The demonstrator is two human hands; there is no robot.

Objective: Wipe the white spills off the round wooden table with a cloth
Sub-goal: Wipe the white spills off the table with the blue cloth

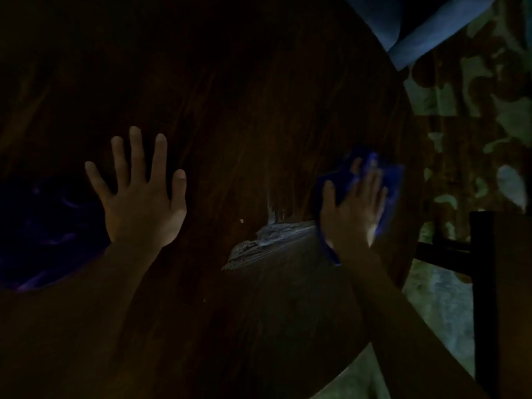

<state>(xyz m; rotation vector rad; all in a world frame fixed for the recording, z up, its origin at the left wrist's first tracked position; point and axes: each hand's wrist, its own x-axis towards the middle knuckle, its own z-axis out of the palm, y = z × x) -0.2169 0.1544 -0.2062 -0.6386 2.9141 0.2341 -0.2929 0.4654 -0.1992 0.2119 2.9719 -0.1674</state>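
Observation:
The round wooden table (230,110) fills most of the dim view. A white smeared spill (267,240) lies near the middle, streaked toward the lower left, with thin streaks running up from it. My right hand (352,208) presses flat on a blue cloth (388,185) near the table's right edge, just right of the spill. My left hand (141,194) rests flat on the wood to the left, fingers spread, holding nothing. A tiny white speck (241,220) sits between the left hand and the spill.
A dark purple object (43,226) lies at the table's left side. A dark chair frame (483,283) stands at the right beside the table. Patterned floor (489,125) shows beyond the right edge. Blue fabric (426,27) hangs at the top right.

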